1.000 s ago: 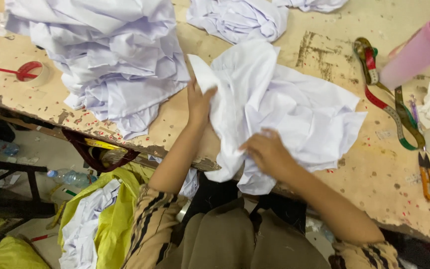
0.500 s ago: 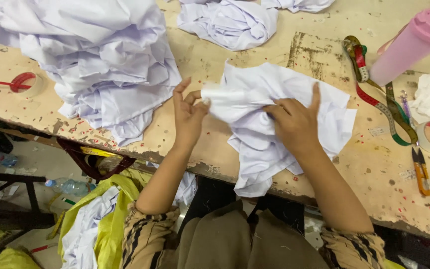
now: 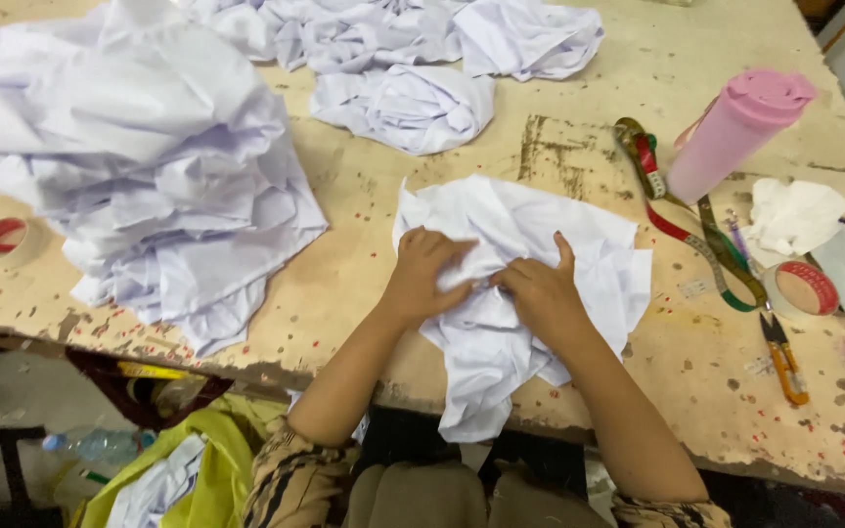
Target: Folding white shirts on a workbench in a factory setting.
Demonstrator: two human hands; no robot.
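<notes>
Worktable (image 3: 364, 205) of scuffed, paint-flecked wood is filling the view. Pile of white cloth (image 3: 139, 166) is sitting heaped at the left end, with more crumpled white pieces (image 3: 403, 103) lying along the far edge. White garment (image 3: 530, 284) is lying bunched at the near edge in front of the person, its lower part hanging over the side. Left hand (image 3: 422, 274) is curled and gripping a fold of it; right hand (image 3: 540, 293) is pressing on top, fingers pinching the cloth, both hands almost touching. Pink bottle (image 3: 735, 132) is standing tilted at the right, measuring tape (image 3: 696, 230) trailing beside it. Roll of tape (image 3: 802, 288) and small snips (image 3: 784, 352) are lying near.
</notes>
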